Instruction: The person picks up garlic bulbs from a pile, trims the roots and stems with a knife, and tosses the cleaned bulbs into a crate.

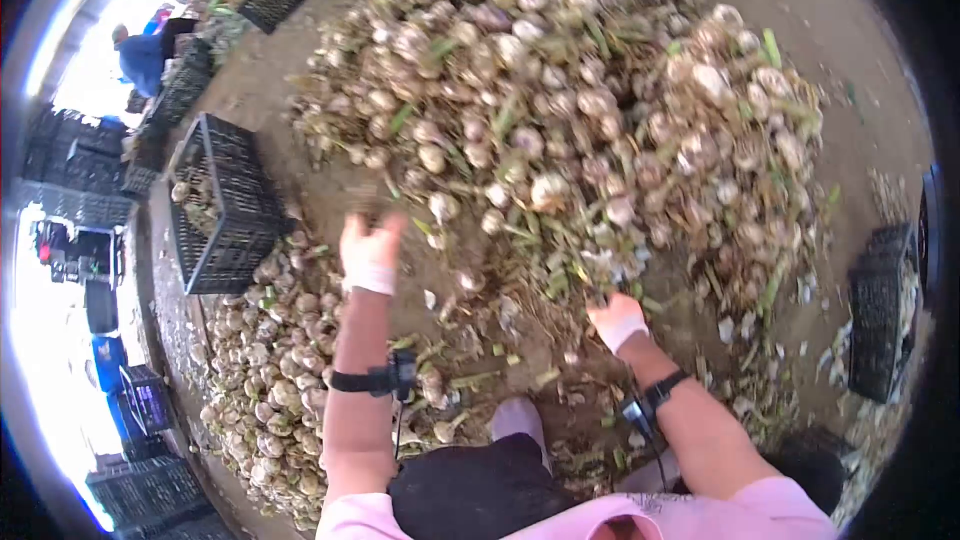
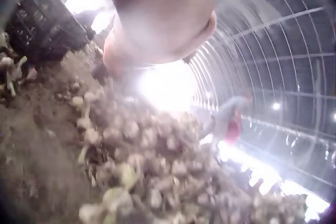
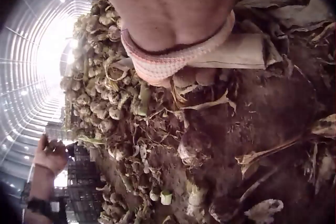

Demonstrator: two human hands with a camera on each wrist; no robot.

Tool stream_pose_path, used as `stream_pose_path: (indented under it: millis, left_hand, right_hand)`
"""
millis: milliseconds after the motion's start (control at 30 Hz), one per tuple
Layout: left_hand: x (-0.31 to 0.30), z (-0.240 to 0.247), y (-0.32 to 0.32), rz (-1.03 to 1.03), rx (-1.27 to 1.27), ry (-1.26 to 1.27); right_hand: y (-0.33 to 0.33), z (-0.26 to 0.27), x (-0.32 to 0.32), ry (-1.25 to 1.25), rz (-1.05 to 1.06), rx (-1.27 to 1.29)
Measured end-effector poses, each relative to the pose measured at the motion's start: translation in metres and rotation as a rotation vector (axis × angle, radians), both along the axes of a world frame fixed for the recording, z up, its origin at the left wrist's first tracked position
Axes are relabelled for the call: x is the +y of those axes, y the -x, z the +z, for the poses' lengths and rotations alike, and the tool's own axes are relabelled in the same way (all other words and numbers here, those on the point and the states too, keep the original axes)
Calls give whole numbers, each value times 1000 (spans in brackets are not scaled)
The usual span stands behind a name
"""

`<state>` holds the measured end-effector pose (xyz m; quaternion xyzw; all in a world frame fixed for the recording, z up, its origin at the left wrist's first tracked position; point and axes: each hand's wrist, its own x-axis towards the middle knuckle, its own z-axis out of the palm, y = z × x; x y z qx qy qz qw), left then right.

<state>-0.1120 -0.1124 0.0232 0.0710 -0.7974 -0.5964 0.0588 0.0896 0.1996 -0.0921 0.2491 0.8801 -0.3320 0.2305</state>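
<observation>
My left hand (image 1: 370,250), in a pale cuff, is held out over bare floor beside the garlic heap (image 1: 520,70), its fingertips blurred. In the right wrist view that left hand (image 3: 51,155) is raised with fingers loosely bent apart, and no bulb shows in it. Low over scattered peel is my right hand (image 1: 615,320), wearing a pinkish-white knit band. Its fingers (image 3: 202,77) curl under a pale, straight-edged handle (image 3: 233,51) that juts out past the palm; its working end is hidden. A garlic bulb (image 3: 194,148) lies on the soil below this hand.
A black crate (image 1: 232,205) with some garlic inside stands left, above a second garlic pile (image 1: 285,380). Another black crate (image 1: 880,315) is at far right. Cut stems and peel litter the floor before my foot (image 1: 518,420). A person (image 1: 145,58) is at upper left.
</observation>
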Motion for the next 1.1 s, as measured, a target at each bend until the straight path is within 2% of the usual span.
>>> stream_pose_path:
  millis: [67, 100, 133, 167, 200, 267, 300, 333, 467, 500, 533, 567, 600, 667, 700, 733, 800, 867, 933, 1000, 1033, 1067, 1100]
  left_hand:
    - [64, 7, -51, -267, -153, 22]
    - [82, 4, -65, -393, -108, 445]
    - [99, -10, -76, -542, -123, 266]
    - [121, 9, -83, -627, -262, 429]
    - [128, -16, -85, -769, -276, 700]
    - [149, -4, -75, -932, -403, 1057]
    - [150, -21, -73, -854, -313, 1096]
    - [151, -33, -63, -825, -352, 1071]
    - [162, -57, -71, -838, -364, 1191]
    - [157, -67, -83, -828, -265, 1119]
    - [150, -75, -94, -814, -170, 1050]
    - [145, -78, -105, -834, -183, 1136]
    - [137, -81, -112, -898, -236, 1106]
    - [134, -86, -134, -952, -224, 1173]
    - [140, -84, -139, -999, -382, 1087]
    - [145, -78, -146, -1036, -276, 1077]
    - [162, -68, -164, -1209, -417, 1050]
    - [179, -63, -185, -1355, -270, 876]
    - [206, -50, -185, -1750, -283, 718]
    - [221, -51, -190, -2037, -137, 523]
    - [222, -47, -182, -2011, -317, 313]
    - [226, -44, -167, -1847, -287, 363]
    - [229, -28, -140, -1680, -271, 405]
  right_hand:
    - [8, 21, -2, 35, -24, -33]
    - [8, 26, -2, 39, -10, -34]
    - [11, 25, 1, 63, 14, -126]
    - [5, 1, 5, 26, 104, -72]
    - [-3, -22, 10, -9, 197, -22]
    - [19, 46, 6, 27, 127, -67]
    - [31, 77, 7, 7, 142, -34]
    - [41, 92, 8, -8, 152, -4]
    - [90, 91, 11, -147, 437, 183]
    - [108, 94, 11, 2, 424, -4]
    - [111, 72, 6, -67, 453, 9]
    - [113, 74, 3, -109, 516, -16]
    - [112, 76, 0, -147, 582, -47]
    - [88, 62, -7, -104, 553, 15]
    - [78, 68, -5, -97, 595, -12]
    - [64, 61, -3, -104, 597, 21]
    - [33, 67, 12, 27, 397, 34]
    - [-7, 71, 39, 87, 229, -30]
    - [-54, 83, 70, 23, 151, -140]
    - [-97, 97, 108, 53, -3, -422]
    - [-117, 104, 124, -46, -43, -427]
    - [-129, 109, 136, -143, -78, -431]
    - [-122, 116, 141, -155, -179, -331]
